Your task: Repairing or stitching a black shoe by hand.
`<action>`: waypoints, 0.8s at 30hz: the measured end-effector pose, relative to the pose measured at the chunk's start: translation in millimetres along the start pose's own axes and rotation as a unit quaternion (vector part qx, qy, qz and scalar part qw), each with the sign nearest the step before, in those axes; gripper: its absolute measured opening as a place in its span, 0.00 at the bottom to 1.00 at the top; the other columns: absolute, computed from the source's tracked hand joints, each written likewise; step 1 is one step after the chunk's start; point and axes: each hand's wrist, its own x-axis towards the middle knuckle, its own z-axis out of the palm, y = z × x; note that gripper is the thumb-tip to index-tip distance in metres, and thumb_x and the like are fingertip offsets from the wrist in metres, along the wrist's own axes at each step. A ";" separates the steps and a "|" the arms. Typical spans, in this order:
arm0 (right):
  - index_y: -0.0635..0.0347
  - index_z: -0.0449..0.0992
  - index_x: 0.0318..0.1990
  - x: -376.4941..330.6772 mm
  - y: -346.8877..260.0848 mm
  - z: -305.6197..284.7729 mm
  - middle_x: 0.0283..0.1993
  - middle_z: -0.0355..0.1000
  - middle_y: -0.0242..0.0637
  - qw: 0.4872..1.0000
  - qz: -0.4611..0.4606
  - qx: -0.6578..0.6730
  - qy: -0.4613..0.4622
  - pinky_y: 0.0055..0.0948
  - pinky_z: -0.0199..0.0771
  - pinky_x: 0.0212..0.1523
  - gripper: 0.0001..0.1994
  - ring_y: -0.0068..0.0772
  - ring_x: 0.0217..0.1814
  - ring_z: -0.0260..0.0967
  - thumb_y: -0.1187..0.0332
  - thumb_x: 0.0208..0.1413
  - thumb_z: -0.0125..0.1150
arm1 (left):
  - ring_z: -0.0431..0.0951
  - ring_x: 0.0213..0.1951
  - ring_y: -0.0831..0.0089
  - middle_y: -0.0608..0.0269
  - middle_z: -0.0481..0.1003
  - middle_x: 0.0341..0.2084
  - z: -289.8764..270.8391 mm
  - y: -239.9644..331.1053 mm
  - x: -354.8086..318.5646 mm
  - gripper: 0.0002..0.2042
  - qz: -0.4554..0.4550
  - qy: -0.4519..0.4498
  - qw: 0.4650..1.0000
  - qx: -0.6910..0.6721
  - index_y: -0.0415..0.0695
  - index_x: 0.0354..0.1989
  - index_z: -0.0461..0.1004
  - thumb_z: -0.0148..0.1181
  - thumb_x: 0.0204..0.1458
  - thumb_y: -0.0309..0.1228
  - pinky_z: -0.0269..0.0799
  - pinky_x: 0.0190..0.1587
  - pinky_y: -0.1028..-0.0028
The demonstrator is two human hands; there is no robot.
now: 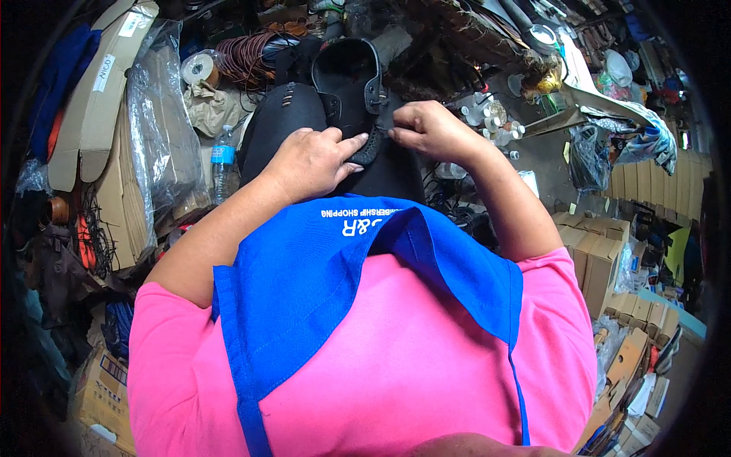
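A black leather shoe [349, 110] lies on my lap, its rounded opening pointing away from me and a strap or tab on its right side. My left hand [324, 158] grips the near end of the shoe, fingers against its stitched or textured edge. Just right of that edge, my right hand [426, 131] is closed in a pinch. Whatever sits between its fingertips is too small to make out. Black cloth [278, 126] covers my legs under the shoe, with a short row of light stitches or pins on the left knee.
On the left stand a water bottle [222, 164], plastic-wrapped cardboard [164, 122] and a roll of tape [199, 68]. Coiled brown cord [251, 61] lies beyond my left knee. Several clear bottles [491, 118] and a hanging plastic bag [588, 156] are to the right, above stacked cardboard boxes [594, 251].
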 end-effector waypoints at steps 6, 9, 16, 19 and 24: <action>0.63 0.69 0.26 -40.6 1.7 -18.4 0.26 0.66 0.24 0.954 0.132 0.255 0.091 0.18 0.63 0.28 0.11 0.15 0.28 0.62 0.66 0.56 0.58 | 0.77 0.33 0.57 0.53 0.75 0.30 -16.6 -16.3 12.4 0.22 -0.039 -0.107 0.987 -0.115 0.45 0.48 0.74 0.61 0.47 0.42 0.73 0.41 0.65; 0.62 0.76 0.39 -31.5 1.5 -2.8 0.31 0.69 0.26 0.981 0.041 0.130 0.135 0.20 0.66 0.32 0.06 0.17 0.31 0.65 0.71 0.55 0.59 | 0.74 0.42 0.73 0.57 0.76 0.41 -18.2 -50.5 31.2 0.19 -0.132 -0.108 0.909 -0.379 0.40 0.49 0.73 0.61 0.48 0.32 0.68 0.48 0.73; 0.56 0.79 0.41 -9.1 2.8 12.5 0.31 0.69 0.38 0.989 -0.004 -0.012 0.150 0.28 0.69 0.33 0.08 0.32 0.32 0.70 0.72 0.52 0.59 | 0.71 0.48 0.75 0.62 0.73 0.42 -2.4 -69.2 72.3 0.22 -0.037 0.006 0.927 -0.374 0.37 0.48 0.68 0.62 0.41 0.24 0.64 0.54 0.74; 0.56 0.79 0.40 -5.9 5.3 13.8 0.31 0.70 0.39 0.988 -0.010 -0.027 0.150 0.30 0.70 0.34 0.08 0.35 0.32 0.71 0.71 0.52 0.59 | 0.71 0.46 0.75 0.63 0.73 0.39 -0.2 -71.9 79.6 0.20 -0.050 -0.009 0.930 -0.363 0.40 0.45 0.69 0.64 0.40 0.26 0.65 0.52 0.73; 0.56 0.79 0.37 -4.2 -0.1 8.5 0.34 0.72 0.43 0.989 0.018 -0.073 0.127 0.35 0.72 0.40 0.10 0.44 0.38 0.72 0.70 0.44 0.60 | 0.73 0.40 0.71 0.62 0.73 0.35 -4.4 -69.1 87.3 0.15 -0.040 -0.078 0.968 -0.236 0.40 0.39 0.75 0.66 0.40 0.29 0.67 0.46 0.73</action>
